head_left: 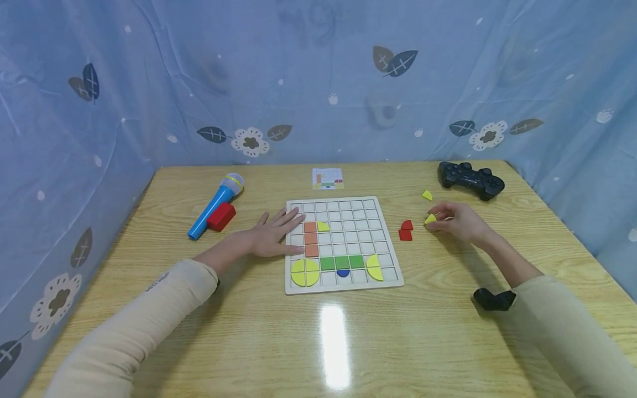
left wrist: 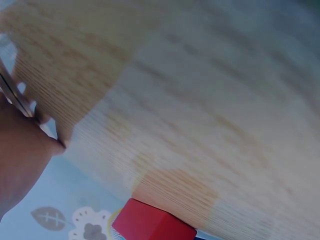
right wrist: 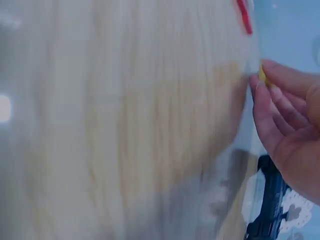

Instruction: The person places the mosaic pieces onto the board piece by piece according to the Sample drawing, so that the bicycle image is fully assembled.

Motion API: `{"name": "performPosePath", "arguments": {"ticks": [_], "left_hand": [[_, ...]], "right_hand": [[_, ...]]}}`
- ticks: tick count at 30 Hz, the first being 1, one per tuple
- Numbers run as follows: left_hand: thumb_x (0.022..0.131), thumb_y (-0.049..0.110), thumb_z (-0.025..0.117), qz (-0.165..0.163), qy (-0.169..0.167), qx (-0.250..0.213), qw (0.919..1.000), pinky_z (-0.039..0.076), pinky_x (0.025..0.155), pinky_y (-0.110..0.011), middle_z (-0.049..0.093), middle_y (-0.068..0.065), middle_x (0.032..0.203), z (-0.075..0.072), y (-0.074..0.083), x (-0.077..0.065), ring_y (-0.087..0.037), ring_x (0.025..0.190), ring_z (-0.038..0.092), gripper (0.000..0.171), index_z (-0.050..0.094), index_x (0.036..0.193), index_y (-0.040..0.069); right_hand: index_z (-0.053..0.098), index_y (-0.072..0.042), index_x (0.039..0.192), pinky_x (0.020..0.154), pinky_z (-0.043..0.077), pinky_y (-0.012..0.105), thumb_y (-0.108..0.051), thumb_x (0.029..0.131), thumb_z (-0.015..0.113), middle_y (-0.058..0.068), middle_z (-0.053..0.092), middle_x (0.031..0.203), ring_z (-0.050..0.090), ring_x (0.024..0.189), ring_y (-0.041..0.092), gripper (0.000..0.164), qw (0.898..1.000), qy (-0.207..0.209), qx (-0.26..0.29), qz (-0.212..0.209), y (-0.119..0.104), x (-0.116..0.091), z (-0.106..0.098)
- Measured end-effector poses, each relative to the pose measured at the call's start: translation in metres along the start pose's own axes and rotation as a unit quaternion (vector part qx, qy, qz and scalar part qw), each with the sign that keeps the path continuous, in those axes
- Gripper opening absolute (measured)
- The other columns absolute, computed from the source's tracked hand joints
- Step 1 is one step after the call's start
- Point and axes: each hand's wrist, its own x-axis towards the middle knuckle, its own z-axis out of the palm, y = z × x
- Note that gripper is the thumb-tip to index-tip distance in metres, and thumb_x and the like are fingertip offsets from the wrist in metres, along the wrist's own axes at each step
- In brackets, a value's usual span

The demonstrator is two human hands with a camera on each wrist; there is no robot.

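Note:
My left hand [head_left: 272, 235] rests with spread fingers on the left edge of a white gridded puzzle board [head_left: 350, 225]. On the board are a column of orange squares [head_left: 311, 238], a row of green squares [head_left: 341, 262], a yellow circle [head_left: 305, 272] of quarter pieces, more yellow quarters [head_left: 374, 268] and a small blue piece [head_left: 343, 273]. To the right of the board, my right hand [head_left: 460, 223] pinches a yellow quarter-circle piece [head_left: 430, 219] between thumb and fingertips. The right wrist view shows only a sliver of this yellow piece [right wrist: 263, 75].
Two red pieces [head_left: 406, 230] lie between board and right hand, a loose yellow piece [head_left: 427, 195] just beyond. A black game controller [head_left: 470, 179] sits at back right. A printed card [head_left: 327, 178] lies behind the board; a toy microphone [head_left: 211, 209] and red block [head_left: 221, 216] are left.

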Motion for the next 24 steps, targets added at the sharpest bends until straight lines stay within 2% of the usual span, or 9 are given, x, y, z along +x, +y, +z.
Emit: {"name": "performPosePath", "arguments": {"ticks": [3, 6, 11, 14, 20, 24], "left_hand": [[0.087, 0.070, 0.043, 0.001, 0.000, -0.002, 1.0000, -0.007, 0.109, -0.057, -0.009, 0.000, 0.159, -0.001, 0.001, 0.000, -0.027, 0.143, -0.012, 0.091, 0.000, 0.154, 0.027], [0.087, 0.070, 0.043, 0.002, -0.001, -0.003, 1.0000, -0.008, 0.109, -0.057, -0.009, 0.000, 0.159, -0.002, 0.001, -0.001, -0.027, 0.143, -0.012, 0.090, 0.001, 0.154, 0.026], [0.087, 0.071, 0.043, 0.003, -0.007, 0.000, 1.0000, -0.008, 0.109, -0.057, -0.009, -0.001, 0.159, -0.002, -0.001, -0.001, -0.028, 0.143, -0.012, 0.091, 0.000, 0.154, 0.027], [0.086, 0.072, 0.043, 0.003, -0.011, 0.005, 0.9999, -0.007, 0.109, -0.056, -0.009, 0.000, 0.159, -0.003, -0.001, -0.001, -0.028, 0.143, -0.012, 0.092, -0.001, 0.154, 0.028], [0.087, 0.071, 0.042, 0.004, -0.012, 0.006, 0.9999, -0.006, 0.109, -0.057, -0.009, -0.001, 0.159, -0.005, 0.000, -0.001, -0.028, 0.143, -0.011, 0.092, 0.000, 0.154, 0.026], [0.087, 0.071, 0.042, 0.001, -0.013, 0.011, 0.9999, -0.005, 0.110, -0.056, -0.009, 0.000, 0.159, -0.005, 0.000, -0.001, -0.027, 0.143, -0.011, 0.091, -0.001, 0.154, 0.027]], "right_hand": [[0.054, 0.005, 0.124, 0.068, 0.054, 0.027, -0.014, 0.092, 0.066, 0.020, 0.055, 0.106, 0.059, 0.083, 0.017, 0.039, 0.999, 0.013, 0.029, 0.005, -0.005, -0.003, 0.003], [0.056, 0.005, 0.126, 0.067, 0.055, 0.028, -0.013, 0.092, 0.066, 0.022, 0.055, 0.107, 0.062, 0.082, 0.015, 0.040, 0.999, 0.015, 0.039, -0.012, -0.011, -0.005, 0.008], [0.058, 0.007, 0.124, 0.066, 0.055, 0.030, -0.008, 0.092, 0.064, 0.020, 0.058, 0.104, 0.064, 0.080, 0.019, 0.036, 0.998, -0.038, 0.042, -0.034, -0.024, -0.012, 0.020], [0.059, 0.007, 0.122, 0.067, 0.055, 0.031, -0.007, 0.090, 0.065, 0.017, 0.061, 0.100, 0.064, 0.080, 0.021, 0.035, 0.995, -0.072, 0.063, -0.037, -0.034, -0.017, 0.026], [0.060, 0.008, 0.111, 0.068, 0.055, 0.031, -0.010, 0.087, 0.071, 0.011, 0.062, 0.087, 0.064, 0.076, 0.022, 0.032, 0.988, -0.111, 0.105, 0.001, -0.052, -0.023, 0.037], [0.061, 0.009, 0.110, 0.068, 0.055, 0.031, -0.010, 0.087, 0.071, 0.009, 0.063, 0.088, 0.066, 0.077, 0.021, 0.032, 0.983, -0.135, 0.123, 0.017, -0.058, -0.025, 0.045]]}}
